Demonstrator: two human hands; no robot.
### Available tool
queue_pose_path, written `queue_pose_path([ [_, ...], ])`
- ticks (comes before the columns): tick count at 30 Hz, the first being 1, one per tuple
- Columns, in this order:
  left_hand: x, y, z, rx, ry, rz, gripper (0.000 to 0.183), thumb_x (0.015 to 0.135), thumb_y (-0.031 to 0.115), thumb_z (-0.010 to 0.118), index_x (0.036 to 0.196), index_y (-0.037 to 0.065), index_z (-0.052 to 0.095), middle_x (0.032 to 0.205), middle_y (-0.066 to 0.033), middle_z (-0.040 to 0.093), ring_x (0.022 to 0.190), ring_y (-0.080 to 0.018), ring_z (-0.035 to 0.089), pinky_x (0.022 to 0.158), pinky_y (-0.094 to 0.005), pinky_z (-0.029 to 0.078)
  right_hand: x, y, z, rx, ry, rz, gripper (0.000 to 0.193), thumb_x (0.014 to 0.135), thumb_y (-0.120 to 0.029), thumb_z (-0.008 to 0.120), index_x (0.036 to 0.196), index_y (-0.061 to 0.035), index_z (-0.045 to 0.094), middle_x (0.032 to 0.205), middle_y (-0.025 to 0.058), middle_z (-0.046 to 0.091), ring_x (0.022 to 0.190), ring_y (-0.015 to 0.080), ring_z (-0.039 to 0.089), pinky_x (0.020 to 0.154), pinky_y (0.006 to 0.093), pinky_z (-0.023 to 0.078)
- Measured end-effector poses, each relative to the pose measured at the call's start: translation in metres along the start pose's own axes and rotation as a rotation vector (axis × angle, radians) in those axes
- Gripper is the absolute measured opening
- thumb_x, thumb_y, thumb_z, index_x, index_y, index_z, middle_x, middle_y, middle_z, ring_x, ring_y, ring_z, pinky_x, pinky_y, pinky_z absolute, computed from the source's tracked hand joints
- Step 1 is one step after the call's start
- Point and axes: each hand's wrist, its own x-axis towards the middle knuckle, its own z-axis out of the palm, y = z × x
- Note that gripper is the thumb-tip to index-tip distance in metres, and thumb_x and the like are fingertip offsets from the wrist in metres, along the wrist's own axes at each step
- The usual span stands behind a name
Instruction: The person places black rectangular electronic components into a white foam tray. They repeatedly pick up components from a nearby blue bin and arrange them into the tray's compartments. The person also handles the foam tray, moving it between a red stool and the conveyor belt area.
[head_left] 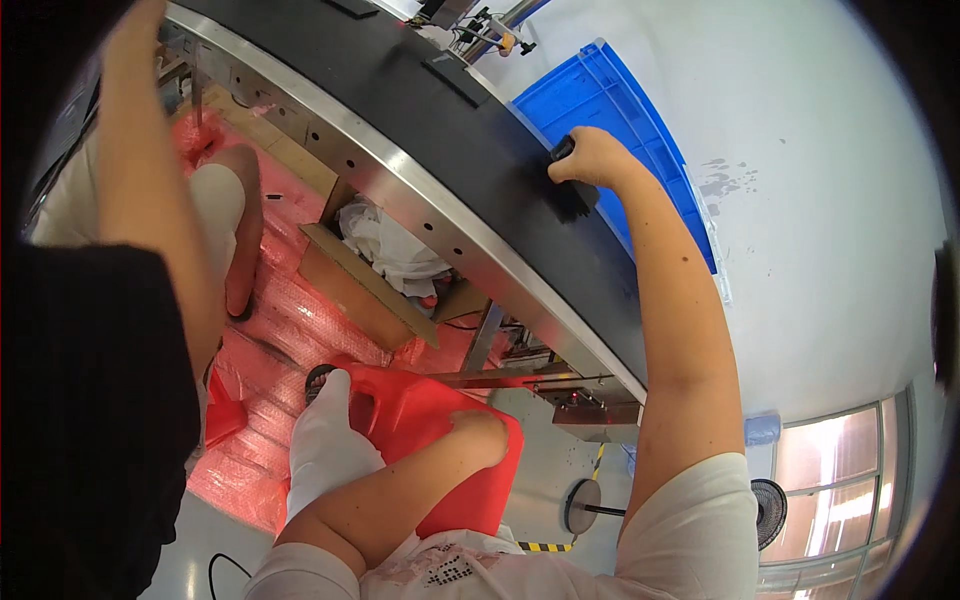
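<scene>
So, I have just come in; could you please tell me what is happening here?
The person's right hand holds a black piece by the far edge of the belt, next to a blue crate. A flat dark piece lies on the belt, farther left. The person's left arm is low; its grip is unclear. At the left, a co-worker's arm extends toward the belt.

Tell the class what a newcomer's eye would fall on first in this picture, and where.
Probably the bright blue crate, just beyond the black belt at upper right. Close by, the right hand grips a small black object over the belt. Then the red bubble wrap, spread low at left.
</scene>
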Motion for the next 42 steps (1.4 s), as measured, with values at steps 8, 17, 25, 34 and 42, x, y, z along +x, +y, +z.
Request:
queue_pose_path([
  [8,0.01,-0.003,0.013,0.055,-0.013,-0.034,0.042,0.085,0.037,0.05,0.109,0.004,0.058,0.112,-0.0148,0.056,0.103,-0.0302,0.054,0.082,-0.048,0.043,0.004,-0.035,-0.021,0.279,0.243,-0.146,0.045,0.054,-0.029,0.067,0.084,0.0036,0.061,0.077,0.0158,0.062,0.073,0.0245,0.06,0.067,0.0323,0.047],
  [17,-0.003,-0.001,0.001,0.099,-0.031,-0.069,0.042,0.085,0.037,0.05,0.111,0.005,0.057,0.113,-0.0143,0.055,0.106,-0.0295,0.052,0.086,-0.0468,0.04,0.044,-0.033,-0.003,0.277,0.042,-0.174,0.05,0.05,-0.031,0.068,0.088,0.0021,0.063,0.082,0.0175,0.063,0.078,0.0276,0.061,0.069,0.0335,0.048],
  [25,-0.012,-0.003,-0.01,0.079,-0.052,-0.046,0.039,0.086,0.036,0.049,0.108,0.005,0.06,0.11,-0.0127,0.057,0.103,-0.0285,0.054,0.082,-0.0462,0.041,0.026,-0.026,-0.008,0.115,0.013,-0.081,0.05,0.047,-0.028,0.069,0.085,0.0043,0.062,0.083,0.0195,0.062,0.079,0.0289,0.06,0.068,0.0338,0.048],
  [34,-0.011,-0.006,-0.007,0.09,-0.089,-0.068,0.039,0.086,0.033,0.046,0.107,0.004,0.06,0.109,-0.0134,0.058,0.102,-0.0295,0.055,0.079,-0.0457,0.042,0.038,-0.057,-0.035,0.28,0.27,-0.172,0.052,0.051,-0.028,0.068,0.09,0.0048,0.06,0.078,0.014,0.061,0.073,0.0213,0.058,0.067,0.0299,0.046],
  [42,-0.003,-0.006,0.002,0.106,-0.073,-0.027,0.044,0.086,0.035,0.046,0.114,0.003,0.055,0.116,-0.0171,0.053,0.107,-0.0326,0.051,0.084,-0.0539,0.039,0.055,-0.063,-0.022,0.211,-0.033,-0.202,0.057,0.05,-0.034,0.072,0.094,0.0001,0.061,0.089,0.0164,0.062,0.087,0.0276,0.058,0.075,0.0351,0.047],
])
